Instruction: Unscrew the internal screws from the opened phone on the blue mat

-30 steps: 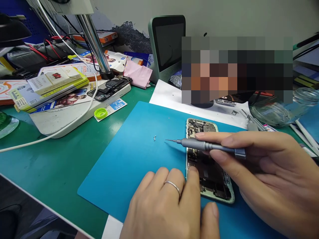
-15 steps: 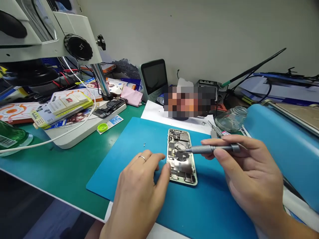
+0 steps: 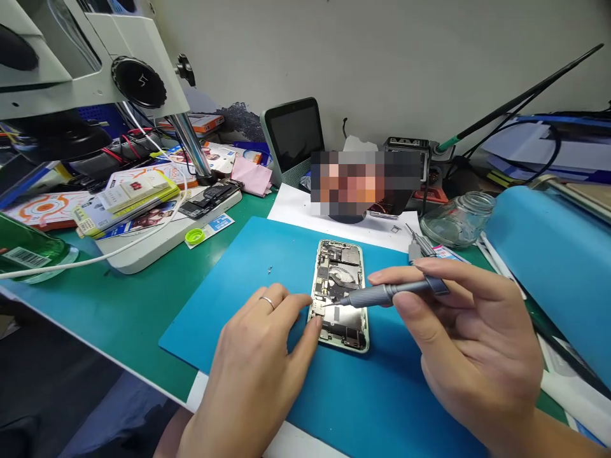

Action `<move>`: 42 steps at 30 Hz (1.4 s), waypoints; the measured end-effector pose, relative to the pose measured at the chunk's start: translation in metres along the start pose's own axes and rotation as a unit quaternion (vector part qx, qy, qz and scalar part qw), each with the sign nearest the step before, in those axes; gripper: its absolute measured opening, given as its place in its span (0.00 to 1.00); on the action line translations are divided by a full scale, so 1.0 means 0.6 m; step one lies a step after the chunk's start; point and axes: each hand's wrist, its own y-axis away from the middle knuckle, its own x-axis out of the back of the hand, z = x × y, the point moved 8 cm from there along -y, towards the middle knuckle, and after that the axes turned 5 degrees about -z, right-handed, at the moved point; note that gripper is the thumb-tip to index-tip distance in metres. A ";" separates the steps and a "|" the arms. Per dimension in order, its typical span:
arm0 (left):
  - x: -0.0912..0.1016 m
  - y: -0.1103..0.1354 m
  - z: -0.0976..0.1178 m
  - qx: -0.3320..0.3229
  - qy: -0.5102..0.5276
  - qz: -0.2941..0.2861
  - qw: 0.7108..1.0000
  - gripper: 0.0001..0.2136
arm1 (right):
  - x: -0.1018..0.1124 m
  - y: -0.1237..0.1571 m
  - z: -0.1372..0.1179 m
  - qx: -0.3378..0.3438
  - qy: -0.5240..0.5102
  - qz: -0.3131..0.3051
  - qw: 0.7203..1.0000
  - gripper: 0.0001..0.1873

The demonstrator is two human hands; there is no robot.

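A phone (image 3: 351,317) with its back towards the wall side of the blue mat (image 3: 210,312) lies flat, its inner parts exposed inside a pale green frame. My left hand (image 3: 260,346), a ring on one finger, rests at its left edge; thumb and forefinger stay apart, their tips touching the edge. In my right hand (image 3: 477,337), thumb and fingers pinch a grey precision screwdriver (image 3: 375,296), held slanting. Its thin tip meets a metal plate at the phone's lower left, near my left fingertips. Tiny metal pieces (image 3: 270,270), perhaps screws, sit on the mat to the left.
A microscope stand (image 3: 143,245) occupies the left, with boxes and phone parts on its base. A glass jar (image 3: 461,219), tools (image 3: 420,245) and a rolled blue mat (image 3: 554,273) are on the right. Behind stand a small screen device (image 3: 293,137) and a blurred patch.
The screwdriver tip has moved down the phone, from its middle to the lower-left plate, and the handle tilts more. My left forefinger has come against the phone's edge. The camera view has shifted slightly.
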 end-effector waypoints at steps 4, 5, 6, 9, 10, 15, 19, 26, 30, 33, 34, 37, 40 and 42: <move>0.001 0.001 0.005 -0.016 -0.003 0.001 1.000 0.07 | 0.000 0.000 -0.002 0.004 0.002 0.006 1.000 0.26; 0.003 0.002 0.007 -0.024 0.000 0.006 1.000 0.09 | 0.002 0.000 -0.005 0.010 0.009 0.007 1.000 0.26; 0.004 0.002 0.010 -0.034 0.004 0.010 0.999 0.11 | 0.001 0.001 -0.009 0.017 0.016 0.001 1.000 0.26; 0.010 0.003 0.018 -0.061 0.016 0.026 0.998 0.14 | -0.009 0.002 -0.017 0.035 0.045 -0.066 0.996 0.25; 0.012 0.003 0.021 -0.070 0.017 0.028 0.997 0.13 | -0.013 0.004 -0.019 0.041 0.046 -0.091 0.994 0.26; 0.018 0.007 0.042 -0.138 0.027 0.028 0.990 0.10 | -0.023 0.016 -0.034 0.105 0.027 -0.152 0.983 0.39; 0.026 0.011 0.052 -0.161 0.034 0.052 0.985 0.09 | -0.026 0.025 -0.039 0.119 0.042 -0.176 0.976 0.44; 0.030 0.015 0.053 -0.170 0.042 0.056 0.983 0.09 | -0.029 0.023 -0.043 0.125 0.020 -0.177 0.976 0.46; 0.028 0.014 0.047 -0.145 0.047 0.059 0.987 0.09 | -0.029 0.017 -0.034 0.084 0.000 -0.144 0.986 0.46; 0.023 0.011 0.031 -0.092 0.039 0.056 0.993 0.09 | -0.015 0.011 -0.021 0.027 -0.010 -0.075 0.997 0.40; 0.019 0.010 0.024 -0.073 0.032 0.045 0.996 0.09 | -0.010 0.010 -0.018 0.010 -0.009 -0.052 0.999 0.38; 0.007 0.014 0.013 -0.052 0.021 0.008 0.998 0.09 | -0.002 0.009 -0.016 -0.007 -0.012 -0.012 1.000 0.35; 0.001 0.020 0.010 -0.055 0.039 -0.004 0.998 0.09 | -0.003 0.007 -0.017 -0.010 -0.016 -0.012 1.000 0.33; -0.001 0.021 0.011 -0.053 0.055 -0.002 0.997 0.08 | -0.002 0.007 -0.017 -0.015 -0.013 -0.015 1.000 0.33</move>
